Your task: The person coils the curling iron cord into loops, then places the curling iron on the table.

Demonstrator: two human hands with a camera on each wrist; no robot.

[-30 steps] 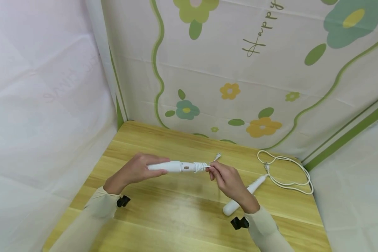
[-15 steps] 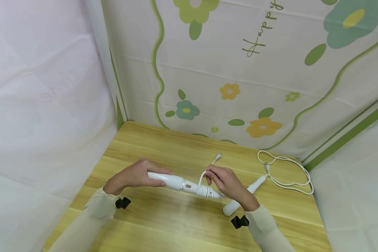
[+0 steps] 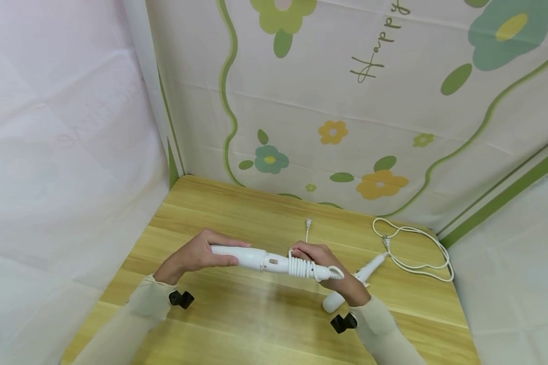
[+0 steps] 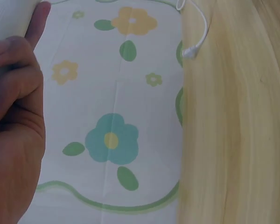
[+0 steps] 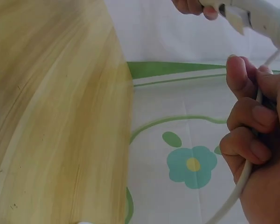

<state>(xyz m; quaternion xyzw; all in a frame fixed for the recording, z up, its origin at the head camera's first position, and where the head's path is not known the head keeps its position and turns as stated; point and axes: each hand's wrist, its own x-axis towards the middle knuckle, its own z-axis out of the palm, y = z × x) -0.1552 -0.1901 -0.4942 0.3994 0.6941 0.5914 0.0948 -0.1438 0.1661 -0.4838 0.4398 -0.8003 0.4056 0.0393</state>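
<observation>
My left hand (image 3: 189, 256) grips the thick end of a white curling iron (image 3: 251, 257), held level above the table. Its slim handle, with a small rose-gold switch (image 3: 273, 261), points right. Several turns of white cord (image 3: 301, 267) are wound round that handle. My right hand (image 3: 321, 252), behind the handle, pinches the cord's running part. In the right wrist view the cord (image 5: 240, 186) passes under its curled fingers, and the iron's lever (image 5: 235, 18) shows beyond. The cord's free end, with its plug (image 3: 308, 223), lies toward the back of the table.
A second white curling iron (image 3: 333, 302) lies on the wooden table (image 3: 219, 314), partly hidden by my right forearm. Its cord (image 3: 438, 266) loops near the right back corner. Flower-printed cloth (image 3: 301, 101) walls in the back, with white cloth on both sides.
The handle end dips, then comes up in front of my right hand. My right hand carries the cord round it, shifting slightly left. The plug moves a little left.
</observation>
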